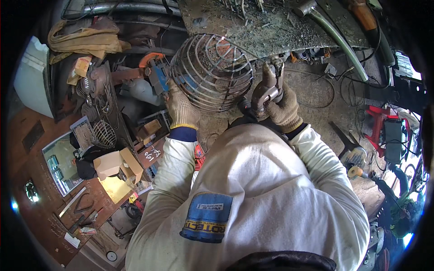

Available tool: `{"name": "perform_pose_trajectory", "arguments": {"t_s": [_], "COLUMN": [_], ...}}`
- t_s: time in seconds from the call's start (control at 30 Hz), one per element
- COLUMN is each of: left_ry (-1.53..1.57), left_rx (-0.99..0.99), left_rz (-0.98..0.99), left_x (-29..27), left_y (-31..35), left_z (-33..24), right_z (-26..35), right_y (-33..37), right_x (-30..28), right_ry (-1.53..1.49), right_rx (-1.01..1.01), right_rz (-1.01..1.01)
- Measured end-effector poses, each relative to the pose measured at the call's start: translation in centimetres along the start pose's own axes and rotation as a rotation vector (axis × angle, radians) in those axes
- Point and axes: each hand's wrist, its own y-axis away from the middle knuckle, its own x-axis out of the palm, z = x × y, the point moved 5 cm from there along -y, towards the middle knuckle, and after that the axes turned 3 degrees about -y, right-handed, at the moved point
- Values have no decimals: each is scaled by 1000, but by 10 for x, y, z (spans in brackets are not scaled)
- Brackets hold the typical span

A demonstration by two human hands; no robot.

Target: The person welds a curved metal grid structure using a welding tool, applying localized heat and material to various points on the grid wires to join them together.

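A round cage of bent metal rods (212, 72) is in front of me, its ribs ringed around a narrower far end. My left hand (183, 107), in a knitted work glove with a yellow cuff edge, grips the cage's left side; its fingertips are partly hidden. My gloved right hand (285, 108) is closed around a worn brown-and-metal clamp-like tool (270, 92) right of the cage. From the tool's top a thin rod (246, 49) slants left toward the cage's far rim. Whether the rod touches the cage I cannot tell.
A debris-strewn metal bench (271, 31) lies beyond the cage, bearing a hammer (337, 38). A blue and orange vise-like tool (158, 74) stands by my left hand. Left are an open cardboard box (110, 165) and a smaller wire cage (105, 134). Cables (332, 90) loop across the floor at right.
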Motion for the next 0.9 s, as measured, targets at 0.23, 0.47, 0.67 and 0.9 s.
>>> {"name": "perform_pose_trajectory", "arguments": {"t_s": [0.23,0.47,0.67,0.9], "left_ry": [13,-5,117,51], "left_rx": [0,40,84,15], "left_rz": [18,50,69,85], "left_x": [2,-20,5,0], "left_y": [3,-21,6,-1], "left_z": [1,8,2,1], "right_z": [-33,18,-10,7], "right_y": [3,-2,5,1], "right_x": [-8,-10,-19,-15], "right_ry": [-258,98,-93,130], "right_rx": [282,60,40,-67], "right_rz": [12,52,-104,-71]}}
